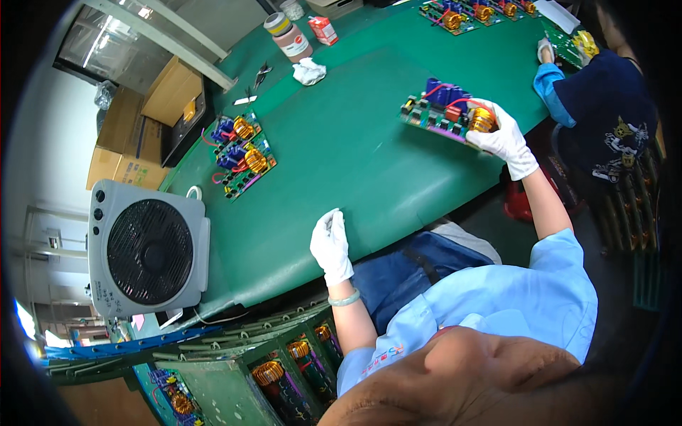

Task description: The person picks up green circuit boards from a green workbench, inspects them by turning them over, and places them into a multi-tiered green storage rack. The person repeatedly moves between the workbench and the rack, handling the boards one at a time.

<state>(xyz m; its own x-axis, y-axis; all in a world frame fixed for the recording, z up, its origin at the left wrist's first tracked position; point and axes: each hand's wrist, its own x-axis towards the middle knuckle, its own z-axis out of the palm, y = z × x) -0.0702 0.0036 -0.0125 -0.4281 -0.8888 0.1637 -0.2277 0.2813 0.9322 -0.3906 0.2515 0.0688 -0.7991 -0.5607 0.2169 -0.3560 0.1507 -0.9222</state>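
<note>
My right hand (503, 144), in a white glove, grips one end of a circuit board (442, 113) and holds it tilted above the green table. The board carries purple capacitors, a red wire and a copper-wound coil, which sits right beside my fingers. My left hand (331, 247), also gloved, hovers by the table's near edge with its fingers curled in; nothing shows in it. Two similar boards, one (231, 133) behind the other (245, 168), lie side by side on the table to the left.
A grey box fan (149, 245) stands at the left table edge. Below, a green rack (213, 383) holds several boards. A jar (288, 39), a red-and-white carton (323, 30) and crumpled white tissue (309, 72) sit at the back. Another person (604, 106) handles a board at right.
</note>
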